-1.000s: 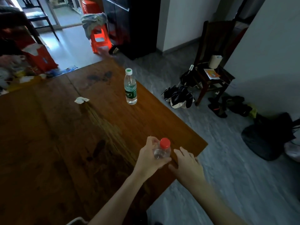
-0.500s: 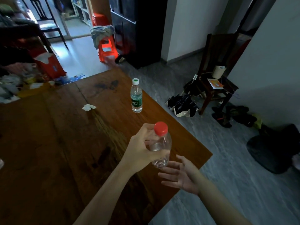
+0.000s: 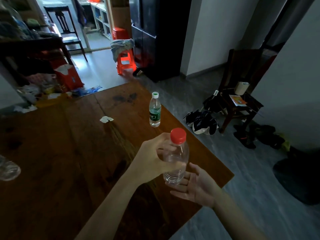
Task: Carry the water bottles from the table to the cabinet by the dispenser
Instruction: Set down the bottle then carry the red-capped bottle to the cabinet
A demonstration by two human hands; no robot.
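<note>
My left hand [image 3: 152, 156] grips a clear water bottle with a red cap [image 3: 176, 158] around its upper body and holds it upright above the wooden table [image 3: 69, 161], near the table's right corner. My right hand [image 3: 195, 186] lies palm up, fingers spread, just under and beside the bottle's base; whether it touches is unclear. A second bottle with a white cap and a green label [image 3: 155, 110] stands upright on the table farther back, near the right edge. Part of another clear bottle [image 3: 7, 168] shows at the left edge.
A crumpled tissue [image 3: 106, 119] lies on the table. Clutter and a red box [image 3: 69, 77] sit beyond the far edge. A red stool [image 3: 124, 61] and a black fridge [image 3: 155, 37] stand behind. At the right are a dark chair [image 3: 240, 94], shoes and bags on grey floor.
My left hand has lifted the red-capped bottle off the table and raised it. My right hand has turned palm up beneath it. The view has tilted upward.
</note>
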